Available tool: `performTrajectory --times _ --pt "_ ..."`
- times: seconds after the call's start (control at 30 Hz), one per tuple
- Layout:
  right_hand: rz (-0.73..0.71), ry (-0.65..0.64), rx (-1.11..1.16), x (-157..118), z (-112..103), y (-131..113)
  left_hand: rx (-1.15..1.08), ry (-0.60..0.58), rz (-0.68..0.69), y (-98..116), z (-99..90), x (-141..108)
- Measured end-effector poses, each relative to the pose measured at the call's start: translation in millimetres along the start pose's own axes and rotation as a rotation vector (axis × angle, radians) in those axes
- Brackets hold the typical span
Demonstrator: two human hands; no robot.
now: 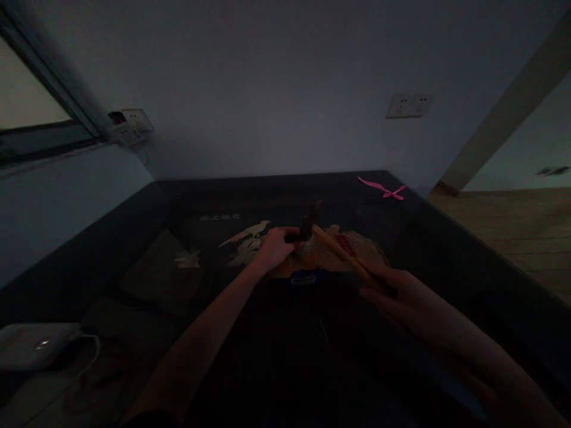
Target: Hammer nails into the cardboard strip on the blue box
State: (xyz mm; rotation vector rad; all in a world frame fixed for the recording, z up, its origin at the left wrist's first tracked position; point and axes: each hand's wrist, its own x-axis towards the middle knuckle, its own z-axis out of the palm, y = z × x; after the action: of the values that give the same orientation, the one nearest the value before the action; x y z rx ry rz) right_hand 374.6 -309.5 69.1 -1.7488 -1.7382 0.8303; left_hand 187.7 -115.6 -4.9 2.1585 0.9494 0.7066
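When we look down, our left hand (277,245) pinches a dark thing (308,224) that pokes up at its right side. Our right hand (390,291) grips a wooden stick (339,251), whose far tip is by the dark thing; we cannot tell if they touch.

One head-worn camera looks forward and down across the surface (285,191) from close above. Both its far corners show, the wall (267,89) beyond.
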Motion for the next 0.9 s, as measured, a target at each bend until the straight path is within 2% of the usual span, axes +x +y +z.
performTrajectory --times 0.17,0.3,0.47,0.77,0.9 --pt "0.023 0.027 0.056 -4.4 -0.2 4.2 -0.001 0.008 0.005 1.7 -0.2 -0.1" --pt "-0.030 0.029 0.063 -1.7 3.6 5.4 0.028 0.004 0.013 1.4 -0.9 0.0" --pt "0.036 0.019 0.054 -3.4 0.5 1.1 0.029 0.015 0.009 2.1 -1.2 -0.8" --pt "-0.030 0.038 0.022 -2.3 1.8 3.9 0.046 0.024 -0.011 1.4 -0.6 -0.5" --pt "0.026 0.037 0.040 -5.7 0.2 3.4 -0.002 0.006 0.016 3.1 -1.0 -0.7"
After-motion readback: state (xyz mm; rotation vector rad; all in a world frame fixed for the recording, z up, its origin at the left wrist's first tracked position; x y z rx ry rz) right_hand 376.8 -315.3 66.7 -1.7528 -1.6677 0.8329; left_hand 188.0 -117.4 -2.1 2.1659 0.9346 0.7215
